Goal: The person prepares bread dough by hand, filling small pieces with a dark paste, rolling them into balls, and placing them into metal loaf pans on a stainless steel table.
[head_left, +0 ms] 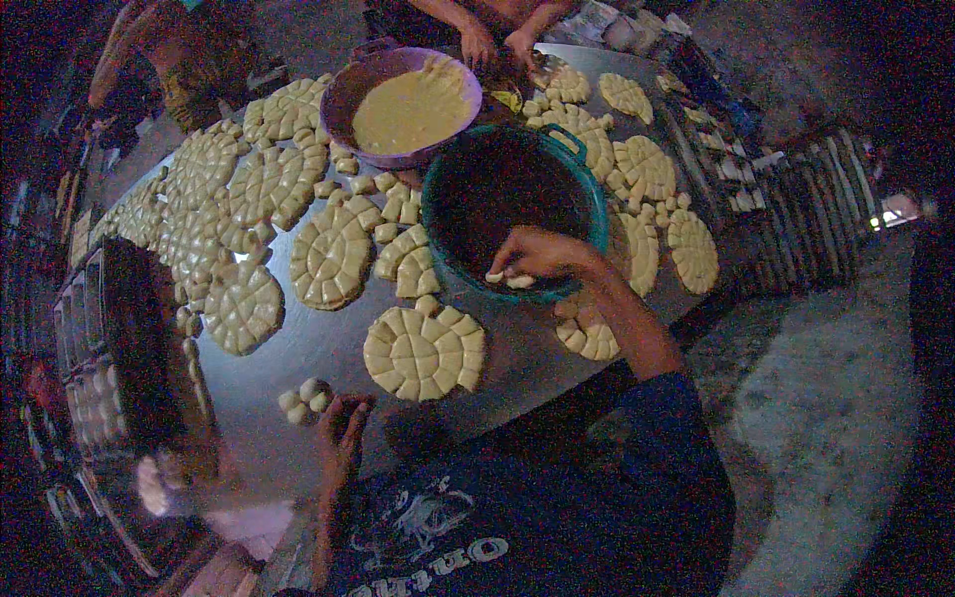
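Observation:
My right hand (537,255) is bent over the near rim of a teal basin (600,204) with a dark interior. Small pale dough pieces (519,282) show at its curled fingertips. Near the table's front edge, my left hand (343,436) rests with thumb and fingers apart, holding nothing that I can see. Just beside it sits a small cluster of dough balls (306,400). Between my hands lies a round slab of dough (423,353) scored into many pieces. A partly cut slab (408,261) sits against the basin's left side.
A purple bowl (334,109) of yellowish batter stands behind the basin. More scored dough rounds (333,254) cover the metal table (254,373). Across it, a person's hands (497,48) work. Dark trays (95,318) line the left; a blurred hand (184,478) is there too. Slatted racks (816,214) stand right.

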{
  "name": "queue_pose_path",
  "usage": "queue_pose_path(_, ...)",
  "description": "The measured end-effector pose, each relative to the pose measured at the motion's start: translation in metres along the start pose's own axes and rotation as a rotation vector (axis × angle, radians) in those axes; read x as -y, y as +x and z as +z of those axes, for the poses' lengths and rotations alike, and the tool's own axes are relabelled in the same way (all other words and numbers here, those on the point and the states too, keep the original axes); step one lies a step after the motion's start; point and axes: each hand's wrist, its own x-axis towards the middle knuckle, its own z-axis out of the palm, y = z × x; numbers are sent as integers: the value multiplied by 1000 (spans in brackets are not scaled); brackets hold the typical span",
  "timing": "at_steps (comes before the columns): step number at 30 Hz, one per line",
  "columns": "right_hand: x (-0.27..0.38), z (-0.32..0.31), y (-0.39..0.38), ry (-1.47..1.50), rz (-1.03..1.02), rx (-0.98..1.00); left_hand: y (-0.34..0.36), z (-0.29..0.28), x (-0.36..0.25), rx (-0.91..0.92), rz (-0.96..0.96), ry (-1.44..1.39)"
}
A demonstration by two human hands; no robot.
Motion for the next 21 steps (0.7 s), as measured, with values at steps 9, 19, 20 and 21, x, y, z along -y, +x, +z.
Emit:
queue_pose_path(9,57,19,-23,863,-51,-215,-4,10,-29,107,8,-136)
queue_pose_path(19,136,164,-8,1536,-191,-337,-6,41,-57,471,56,-567)
queue_pose_path(20,141,167,-7,1550,-169,-326,-7,40,-57,439,43,-574)
queue_pose_path(21,145,171,-6,1564,-147,-316,-13,39,-63,355,-90,-596)
